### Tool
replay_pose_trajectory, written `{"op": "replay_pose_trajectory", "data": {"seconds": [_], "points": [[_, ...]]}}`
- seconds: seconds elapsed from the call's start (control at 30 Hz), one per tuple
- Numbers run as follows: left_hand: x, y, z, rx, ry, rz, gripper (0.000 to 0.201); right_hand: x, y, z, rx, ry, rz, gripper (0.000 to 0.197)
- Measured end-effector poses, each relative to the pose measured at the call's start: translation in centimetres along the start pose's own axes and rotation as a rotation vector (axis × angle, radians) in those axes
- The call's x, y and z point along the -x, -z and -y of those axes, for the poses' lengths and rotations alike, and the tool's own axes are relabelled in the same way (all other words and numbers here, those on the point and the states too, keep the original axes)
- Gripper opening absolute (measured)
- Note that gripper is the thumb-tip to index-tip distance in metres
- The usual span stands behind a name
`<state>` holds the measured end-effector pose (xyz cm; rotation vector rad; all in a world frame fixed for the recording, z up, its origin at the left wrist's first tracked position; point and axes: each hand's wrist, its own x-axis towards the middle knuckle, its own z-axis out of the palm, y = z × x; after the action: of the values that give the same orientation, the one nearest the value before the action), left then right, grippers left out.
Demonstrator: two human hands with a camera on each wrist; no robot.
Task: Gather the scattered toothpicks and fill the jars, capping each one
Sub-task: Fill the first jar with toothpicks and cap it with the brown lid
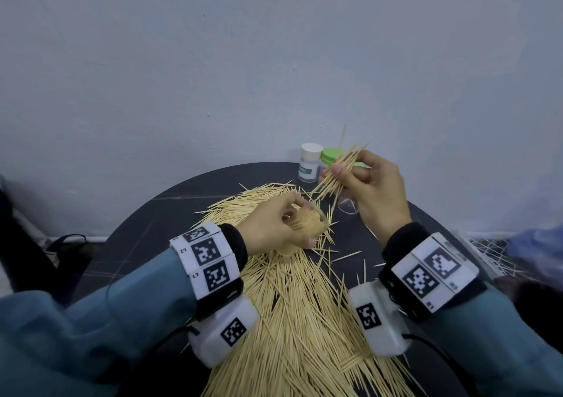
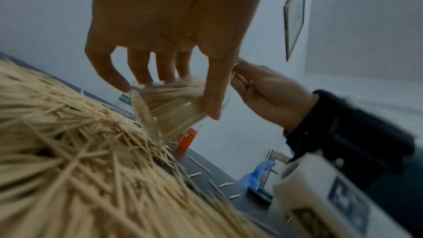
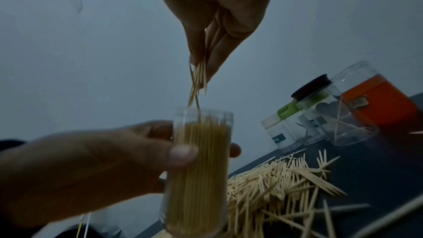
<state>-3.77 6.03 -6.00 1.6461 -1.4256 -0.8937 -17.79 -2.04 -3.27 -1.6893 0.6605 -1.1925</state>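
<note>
Left hand (image 1: 275, 229), right hand (image 1: 370, 183) gripping

— What sort of place is this?
— A plain indoor room, maybe a home or office: bare pale wall (image 1: 213, 61), round dark table (image 1: 170, 210) beneath the fingers, a framed picture (image 2: 295, 14) beyond them.

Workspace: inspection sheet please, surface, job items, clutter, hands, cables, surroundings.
Surface: dark round table.
Job's things: loose pile of wooden toothpicks; clear plastic jar, nearly full, uncapped; white-capped jar and green-capped jar at the far edge.
Clutter: orange box.
Grippers: left hand grips the clear jar; right hand pinches a toothpick bundle.
Cables: black wrist leads.
Surroundings: pale wall.
</note>
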Motion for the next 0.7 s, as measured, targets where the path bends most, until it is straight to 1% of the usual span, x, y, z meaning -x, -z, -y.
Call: {"op": "replay_pose_trajectory", "data": {"seconds": [0.07,0.17,0.23,0.37,0.43,0.5,0.6,0.7], "points": [[0.1,-0.1,-0.2,0.046,0.013,0.052,0.054,0.3,-0.5,-0.4,0.069,0.018,0.034,0.009],[0.2,-0.1,-0.4,0.090,0.006,0.068,0.052,0.6,-0.9,-0.9,0.096,0.024,0.066,0.012],[0.2,0.0,-0.5,0.105,0.003,0.072,0.052,0.6,-1.0,-0.9,0.072,0.029,0.053,0.011],[0.2,0.1,-0.6,0.123,0.016,0.071,0.051,0.4,-0.6,-0.5,-0.012,0.060,-0.017,0.010],[0.2,0.2,-0.6,0.143,0.018,0.060,0.051,0.3,-0.2,-0.4,-0.030,0.055,-0.012,0.011],[0.3,0.3,-0.6,0.164,0.023,0.042,0.052,0.4,-0.3,-0.6,-0.015,0.027,0.025,0.011],[0.3,0.2,-0.7,0.201,0.029,0.024,0.052,0.7,-1.0,-1.3,0.075,-0.005,0.074,0.007],[0.1,0.1,-0.6,0.255,0.023,0.015,0.048,1.0,-1.5,-1.7,0.201,0.021,0.126,0.019]]}}
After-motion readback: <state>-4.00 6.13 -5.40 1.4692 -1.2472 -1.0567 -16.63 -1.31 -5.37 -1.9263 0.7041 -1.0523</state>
